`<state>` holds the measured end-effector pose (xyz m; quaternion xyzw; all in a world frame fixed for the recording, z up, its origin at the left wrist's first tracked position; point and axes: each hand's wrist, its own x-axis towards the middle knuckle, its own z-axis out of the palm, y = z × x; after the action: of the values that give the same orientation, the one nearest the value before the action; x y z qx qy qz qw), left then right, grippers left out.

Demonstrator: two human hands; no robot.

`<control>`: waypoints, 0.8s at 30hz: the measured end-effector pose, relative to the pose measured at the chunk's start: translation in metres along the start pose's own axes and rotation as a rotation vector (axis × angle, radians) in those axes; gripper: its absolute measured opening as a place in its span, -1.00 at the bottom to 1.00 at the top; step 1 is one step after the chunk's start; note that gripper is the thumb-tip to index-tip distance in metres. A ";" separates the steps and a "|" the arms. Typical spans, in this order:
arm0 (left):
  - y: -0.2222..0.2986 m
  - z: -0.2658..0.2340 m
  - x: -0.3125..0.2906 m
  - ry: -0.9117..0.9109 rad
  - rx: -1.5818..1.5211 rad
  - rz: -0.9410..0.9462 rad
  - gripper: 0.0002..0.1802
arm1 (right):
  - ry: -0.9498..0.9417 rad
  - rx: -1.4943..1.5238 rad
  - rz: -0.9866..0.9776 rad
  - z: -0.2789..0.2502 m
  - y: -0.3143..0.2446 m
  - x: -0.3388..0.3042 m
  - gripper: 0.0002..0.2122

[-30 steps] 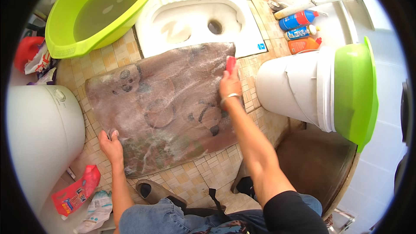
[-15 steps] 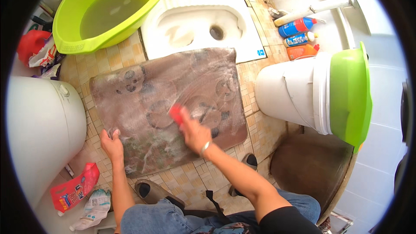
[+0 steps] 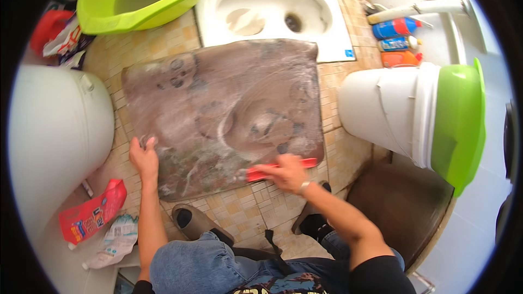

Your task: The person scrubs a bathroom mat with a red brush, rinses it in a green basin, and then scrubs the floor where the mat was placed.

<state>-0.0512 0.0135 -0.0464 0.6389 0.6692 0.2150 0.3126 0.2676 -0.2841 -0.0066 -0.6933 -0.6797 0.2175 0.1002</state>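
Note:
A brown mat (image 3: 218, 84) with dark round patterns and whitish suds lies in front of me, its far edge overlapping the squat toilet (image 3: 310, 0). My left hand (image 3: 144, 155) is closed on its near-left edge, thumb on top, with some fingers hidden. In my right hand (image 3: 289, 173) is a red scrubbing brush (image 3: 261, 172), held at the mat's near edge towards the right. Its bristles are hard to make out. A curved streak of suds runs across the mat's middle.
A lime-green basin (image 3: 109, 24) of murky water stands far left. On the right, a white bucket (image 3: 370, 109) lies against a green basin (image 3: 460, 125), below several bottles (image 3: 397, 28). A rounded white appliance (image 3: 65, 120) and a red pouch (image 3: 92, 215) are at left. My slippers (image 3: 204, 226) rest on tiles.
My right hand has swept the red brush from the mat's middle to its near edge, towards the right. My left hand keeps hold of the mat's edge. The view has shifted slightly.

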 end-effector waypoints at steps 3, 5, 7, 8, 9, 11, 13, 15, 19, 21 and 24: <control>-0.004 -0.003 0.001 -0.005 -0.021 0.001 -0.72 | -0.107 -0.110 0.148 -0.046 0.065 -0.063 -0.52; -0.013 -0.001 0.003 0.004 -0.083 -0.004 -0.73 | -0.151 -0.126 0.107 -0.045 0.062 -0.051 -0.51; -0.021 -0.003 0.001 0.009 -0.106 -0.033 -0.73 | -0.358 -0.050 0.051 -0.027 -0.008 0.023 -0.49; -0.013 0.004 0.003 0.009 -0.139 -0.037 -0.74 | -0.214 0.028 -0.072 0.006 -0.031 0.038 -0.45; -0.003 0.007 0.004 0.009 -0.120 -0.030 -0.74 | -0.126 0.082 -0.141 0.025 -0.062 0.061 -0.42; 0.004 0.003 0.003 0.020 -0.069 -0.048 -0.73 | -0.041 0.067 -0.154 0.037 -0.095 0.080 -0.41; 0.003 0.001 0.005 0.024 -0.051 -0.044 -0.73 | -0.075 0.089 -0.182 0.033 -0.075 0.073 -0.43; -0.001 -0.002 0.003 0.042 -0.073 -0.047 -0.72 | -0.150 0.040 -0.130 0.002 -0.013 0.032 -0.49; -0.004 0.003 0.002 0.056 -0.053 -0.038 -0.72 | -0.109 -0.053 0.014 -0.049 0.062 -0.038 -0.58; -0.010 0.006 0.002 0.071 -0.044 -0.020 -0.72 | -0.202 -0.037 -0.017 -0.026 0.027 0.002 -0.59; -0.018 0.010 0.008 0.089 0.080 0.017 -0.72 | -0.089 0.173 -0.143 0.035 -0.088 0.074 -0.58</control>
<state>-0.0574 0.0181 -0.0673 0.6463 0.6852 0.2190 0.2548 0.1717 -0.2117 -0.0118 -0.6214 -0.7099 0.2981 0.1448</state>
